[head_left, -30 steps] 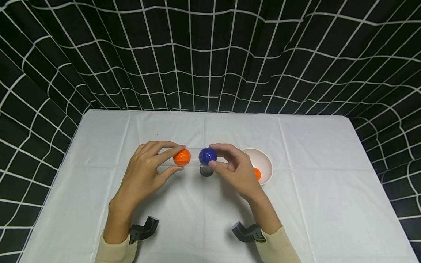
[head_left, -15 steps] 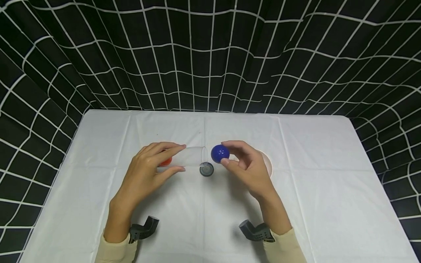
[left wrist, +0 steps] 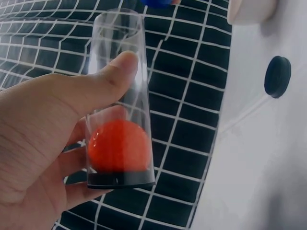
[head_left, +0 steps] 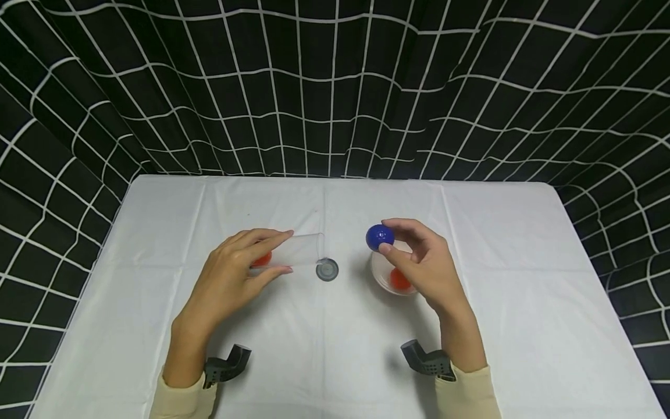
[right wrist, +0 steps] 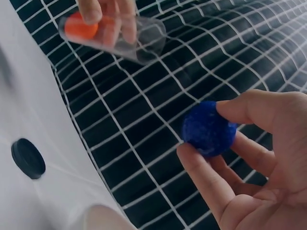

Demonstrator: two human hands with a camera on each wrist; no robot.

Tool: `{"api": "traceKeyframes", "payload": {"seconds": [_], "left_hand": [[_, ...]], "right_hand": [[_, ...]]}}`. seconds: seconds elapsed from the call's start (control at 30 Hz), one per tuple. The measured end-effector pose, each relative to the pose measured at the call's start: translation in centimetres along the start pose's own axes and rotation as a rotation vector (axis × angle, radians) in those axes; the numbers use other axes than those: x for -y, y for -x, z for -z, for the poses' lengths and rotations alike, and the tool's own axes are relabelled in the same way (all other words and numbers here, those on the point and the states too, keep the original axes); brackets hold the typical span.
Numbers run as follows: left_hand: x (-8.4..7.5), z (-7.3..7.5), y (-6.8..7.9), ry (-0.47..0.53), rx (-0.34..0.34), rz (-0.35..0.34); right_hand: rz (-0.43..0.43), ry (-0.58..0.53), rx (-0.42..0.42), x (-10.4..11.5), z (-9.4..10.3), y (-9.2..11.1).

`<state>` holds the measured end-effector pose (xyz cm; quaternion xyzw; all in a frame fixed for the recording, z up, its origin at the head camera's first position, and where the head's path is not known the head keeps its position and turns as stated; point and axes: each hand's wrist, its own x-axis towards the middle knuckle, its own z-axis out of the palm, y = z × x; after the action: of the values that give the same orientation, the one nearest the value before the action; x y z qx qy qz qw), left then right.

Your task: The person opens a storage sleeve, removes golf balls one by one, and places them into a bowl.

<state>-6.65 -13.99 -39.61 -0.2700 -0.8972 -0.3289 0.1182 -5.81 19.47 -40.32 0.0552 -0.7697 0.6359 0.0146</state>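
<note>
While the left hand (head_left: 225,279) grips the clear tube (head_left: 295,250) in curled fingers, nearer the far left corner of the desk (head_left: 523,279) than the bowl (head_left: 383,269), the right hand (head_left: 431,262) pinches the blue ball (head_left: 379,237). I'd call it partway: one orange ball (left wrist: 120,146) sits inside; the blue and a second orange ball (head_left: 400,279) (in the bowl) are outside, the dark cap (head_left: 327,269) off.

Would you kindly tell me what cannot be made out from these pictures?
Head view: the base of the tube, hidden by the left hand.
Head view: the right side of the bowl, covered by the right hand.
Left wrist view: most of the blue ball, cut off by the top edge.
Right wrist view: the bowl's inside, cut off by the bottom edge.
</note>
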Motion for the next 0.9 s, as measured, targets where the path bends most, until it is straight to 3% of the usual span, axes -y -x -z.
{"api": "traceKeyframes", "payload": {"seconds": [0.47,0.7,0.9], "left_hand": [[0.4,0.1,0.1,-0.001,0.001,0.010],[0.3,0.0,0.0,-0.008,0.012,0.013],[0.3,0.0,0.1,-0.011,0.008,0.012]], "right_hand": [[-0.006,0.072,0.027,-1.2,1.9,0.1],[0.041,0.255,0.021,-1.7,2.5,0.1],[0.100,0.335,0.010,-2.0,2.7,0.1]]}}
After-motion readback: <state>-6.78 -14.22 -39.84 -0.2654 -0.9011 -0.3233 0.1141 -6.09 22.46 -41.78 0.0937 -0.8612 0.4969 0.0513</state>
